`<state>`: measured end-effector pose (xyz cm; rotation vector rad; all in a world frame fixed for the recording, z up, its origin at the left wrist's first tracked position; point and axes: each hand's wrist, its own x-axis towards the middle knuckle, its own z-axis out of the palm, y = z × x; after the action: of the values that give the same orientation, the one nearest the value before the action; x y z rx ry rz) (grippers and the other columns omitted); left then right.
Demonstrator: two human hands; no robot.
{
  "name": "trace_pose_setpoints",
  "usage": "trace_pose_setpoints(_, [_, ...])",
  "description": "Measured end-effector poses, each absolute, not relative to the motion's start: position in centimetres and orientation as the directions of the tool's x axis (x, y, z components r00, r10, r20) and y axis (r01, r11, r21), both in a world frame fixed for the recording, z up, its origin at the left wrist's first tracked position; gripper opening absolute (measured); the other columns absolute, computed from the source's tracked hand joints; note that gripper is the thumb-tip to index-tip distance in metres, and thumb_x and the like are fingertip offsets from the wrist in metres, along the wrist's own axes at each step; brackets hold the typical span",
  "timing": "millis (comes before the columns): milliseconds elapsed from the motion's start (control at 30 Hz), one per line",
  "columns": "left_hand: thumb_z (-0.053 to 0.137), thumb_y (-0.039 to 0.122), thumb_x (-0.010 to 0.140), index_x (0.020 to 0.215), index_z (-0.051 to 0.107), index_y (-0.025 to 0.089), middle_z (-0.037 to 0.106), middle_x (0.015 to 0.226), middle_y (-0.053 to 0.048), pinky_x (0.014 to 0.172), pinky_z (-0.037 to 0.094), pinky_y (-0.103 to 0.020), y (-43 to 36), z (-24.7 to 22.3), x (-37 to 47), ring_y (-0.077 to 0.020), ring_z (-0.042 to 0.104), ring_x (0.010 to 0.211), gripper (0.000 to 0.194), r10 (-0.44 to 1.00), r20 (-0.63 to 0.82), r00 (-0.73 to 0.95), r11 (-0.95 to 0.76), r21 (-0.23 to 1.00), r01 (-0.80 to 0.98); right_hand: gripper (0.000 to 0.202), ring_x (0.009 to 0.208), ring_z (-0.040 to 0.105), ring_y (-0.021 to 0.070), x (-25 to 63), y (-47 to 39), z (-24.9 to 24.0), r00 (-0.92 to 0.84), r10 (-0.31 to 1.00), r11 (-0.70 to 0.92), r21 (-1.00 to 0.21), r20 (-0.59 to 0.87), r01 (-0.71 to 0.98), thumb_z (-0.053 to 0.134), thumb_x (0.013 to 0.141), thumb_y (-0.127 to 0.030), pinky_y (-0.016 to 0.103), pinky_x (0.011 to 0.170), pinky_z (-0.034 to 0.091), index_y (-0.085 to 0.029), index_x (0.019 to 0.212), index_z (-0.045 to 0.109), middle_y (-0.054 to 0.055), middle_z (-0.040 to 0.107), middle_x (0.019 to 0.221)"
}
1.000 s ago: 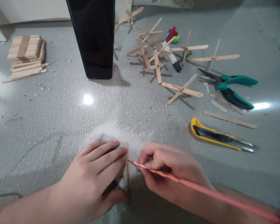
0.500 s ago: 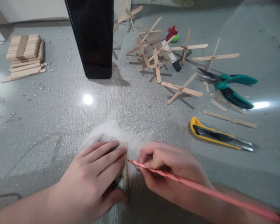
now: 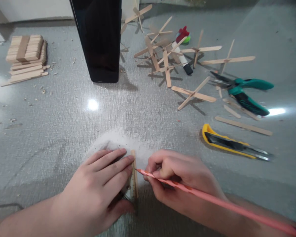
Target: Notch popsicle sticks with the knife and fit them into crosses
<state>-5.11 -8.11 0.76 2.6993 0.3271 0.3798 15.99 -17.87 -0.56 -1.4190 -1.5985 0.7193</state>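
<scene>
With fingers spread flat, my left hand (image 3: 98,184) presses down on a ruler (image 3: 132,187), most of which it covers, and its fingertips reach the edge of a narrow wooden stick (image 3: 135,171). The stick lies lengthwise beside the ruler, its far end showing past my fingers. My right hand (image 3: 175,177) is closed around a pink pencil (image 3: 202,195). The pencil's tip touches or hovers just over the stick, near my left fingertips; which of the two cannot be told.
A dark phone (image 3: 101,42) stands at the back. Crossed wooden sticks (image 3: 193,93), green-handled pliers (image 3: 244,92) and a yellow utility knife (image 3: 232,143) lie to the right. Bundled sticks (image 3: 27,49) sit at the far left. White powder (image 3: 118,136) surrounds the fingertips.
The view has shifted very slightly. Both hands, the pencil and the stick keep the same positions.
</scene>
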Motion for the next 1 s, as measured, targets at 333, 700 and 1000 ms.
trace_pose_setpoints(333, [0.065, 0.042, 0.091, 0.123, 0.066, 0.012, 0.065, 0.136, -0.004, 0.100, 0.056, -0.051, -8.29, 0.94, -5.17, -0.0294, 0.064, 0.123, 0.045, 0.273, 0.198, 0.941, -0.910, 0.372, 0.186, 0.027, 0.060, 0.059, 0.0038, 15.95, -17.99, -0.45, 0.011, 0.977, 0.182, -0.851, 0.215, 0.492, 0.060, 0.082, -0.004, 0.015, 0.057, 0.045, -0.020, 0.072, 0.042, -0.004, 0.063, 0.075])
trace_pose_setpoints(700, [0.063, 0.044, 0.091, 0.124, 0.065, 0.011, 0.063, 0.138, -0.004, 0.100, 0.058, -0.051, -8.32, 0.94, -5.21, -0.0296, 0.063, 0.125, 0.046, 0.258, 0.184, 0.949, -0.916, 0.360, 0.179, 0.028, 0.058, 0.055, 0.0037, 15.85, -17.99, -0.49, 0.006, 0.980, 0.172, -0.857, 0.200, 0.486, 0.059, 0.082, -0.005, 0.015, 0.056, 0.043, -0.021, 0.071, 0.038, -0.005, 0.063, 0.072])
trace_pose_setpoints(1000, [0.063, 0.043, 0.092, 0.123, 0.065, 0.011, 0.063, 0.138, -0.005, 0.101, 0.058, -0.049, -8.26, 0.93, -5.12, -0.0297, 0.063, 0.125, 0.045, 0.257, 0.197, 0.946, -0.918, 0.356, 0.175, 0.028, 0.060, 0.058, 0.0042, 15.89, -18.09, -0.62, 0.016, 0.980, 0.164, -0.850, 0.199, 0.501, 0.061, 0.082, -0.006, 0.016, 0.057, 0.045, -0.021, 0.072, 0.040, -0.004, 0.064, 0.075])
